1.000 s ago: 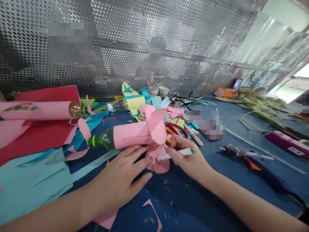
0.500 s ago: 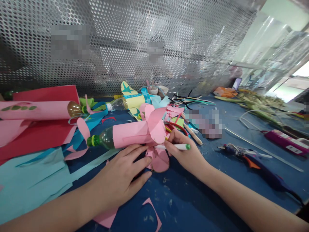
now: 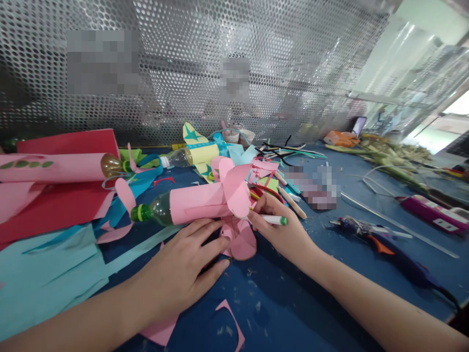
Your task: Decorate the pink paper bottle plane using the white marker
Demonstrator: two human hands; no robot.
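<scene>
Right hand (image 3: pixel 280 227): clamped w/ fingers on white marker (image 3: pixel 273 220), held like a pencil, green end poking out to the right.
Left hand (image 3: pixel 190 259): laid palm down, fingers a bit apart, tips pressing on pink paper petals (image 3: pixel 245 242), not pinching.
Marker: in right hand, near the petals; can't see nib well enough to tell if touching. Prob. v. light, hard & smooth, maybe a bit slippery; best held low, near the nib, w/ thumb & 1st finger.
Pink paper petals: low on the blue counter (image 3: pixel 293 313), btwn the 2 hands; can't tell if joined to the bottle. Prob. thin, bendy, easy to rip or crease; best pinned flat w/ a soft push near the edge.
Pink-wrapped bottle (image 3: pixel 198 203): lying on its side just past left hand, green cap to the left. Prob. light, hollow, a bit squashy, quick to roll; best held round the middle, away from the floppy big petals (image 3: pixel 236 188) at the right end.
Glue gun (image 3: pixel 397 259): lying well off to the right. Maybe hot at the tip; best held by the handle.
</scene>
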